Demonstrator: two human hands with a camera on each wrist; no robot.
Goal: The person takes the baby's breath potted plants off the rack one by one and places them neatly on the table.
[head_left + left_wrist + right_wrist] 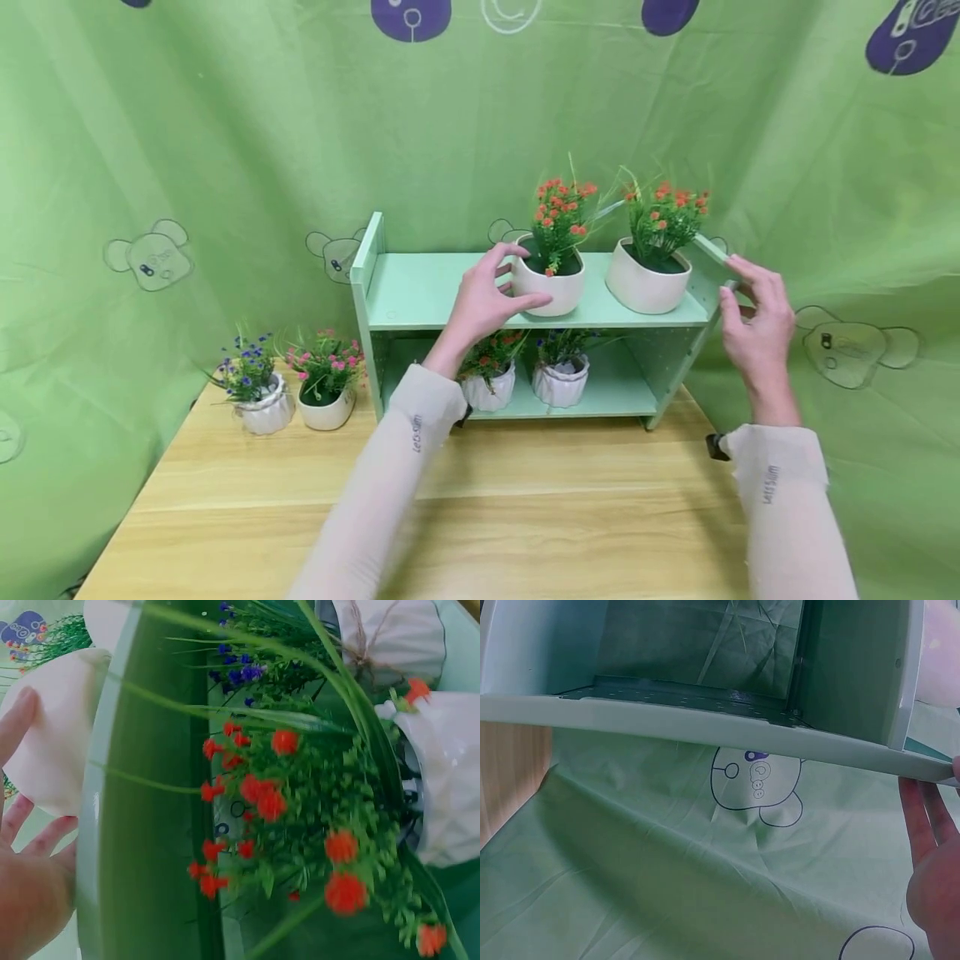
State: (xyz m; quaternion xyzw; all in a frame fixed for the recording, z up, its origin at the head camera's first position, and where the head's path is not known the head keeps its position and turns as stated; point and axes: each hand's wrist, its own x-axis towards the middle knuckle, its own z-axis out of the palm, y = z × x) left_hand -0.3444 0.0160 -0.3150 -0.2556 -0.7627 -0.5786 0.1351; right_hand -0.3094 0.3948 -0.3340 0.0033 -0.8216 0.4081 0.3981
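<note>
"What stands farthest left?"

"A white fluted pot with blue flowers, then a smooth cream pot with pink flowers, close together on the pale wood-grain tabletop. Neither of the hands is near them."

"And next?"

"A two-tier, pale green board shelf. The left hand reaches to its upper tier, bent in a wide C round the left side of a smooth, rounded white pot with red flowers, thumb across the front. It has hold of that pot; how firmly, I can't tell."

"Where is the pot itself?"

"Upright near the upper board's front edge, its base apparently resting there. Underneath, on the lower tier, are a white faceted pot with orange-red flowers and a white twine-tied pot with blue flowers."

"Farther right?"

"A second smooth white pot with red flowers, on the upper board, touched by neither hand. Then the shelf's right side panel, its edge pinched by the right hand, thumb inside and fingers outside, so that hand is only slightly parted."

"How far along is it?"

"Four pots are in the shelf, two on each tier. I'd judge the upper row nearly settled, with the held pot's release not yet done. The two pots outside seem to be what remains."
</note>
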